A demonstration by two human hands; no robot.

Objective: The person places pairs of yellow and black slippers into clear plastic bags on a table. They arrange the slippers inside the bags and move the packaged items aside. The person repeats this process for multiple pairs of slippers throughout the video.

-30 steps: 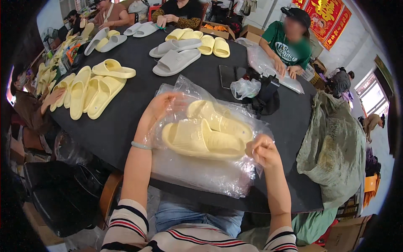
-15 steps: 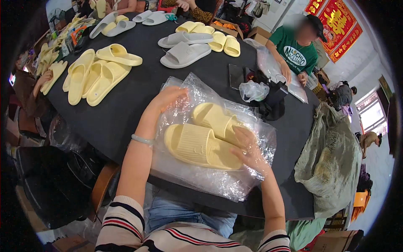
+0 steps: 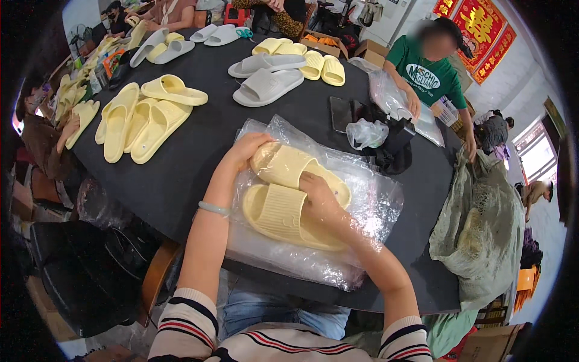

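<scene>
Two pale yellow slippers (image 3: 283,211) lie side by side on a crinkled clear plastic bag (image 3: 374,205) spread over the black round table (image 3: 193,175). My left hand (image 3: 246,151) rests on the heel end of the farther slipper (image 3: 289,166), fingers curled over its edge. My right hand (image 3: 318,194) presses down on the middle of the pair, palm on the nearer slipper. A pale bracelet circles my left wrist.
More yellow slippers (image 3: 142,117) lie at the left, grey ones (image 3: 265,81) and yellow ones (image 3: 322,66) farther back. A phone (image 3: 339,113), a small plastic bag (image 3: 368,133) and black cloth sit beyond. A person in green (image 3: 431,75) works at the right beside a grey-green sack (image 3: 479,229).
My right hand moved from the bag's right edge onto the slippers. My left hand stayed at the far slipper's heel. The slippers shifted slightly closer together.
</scene>
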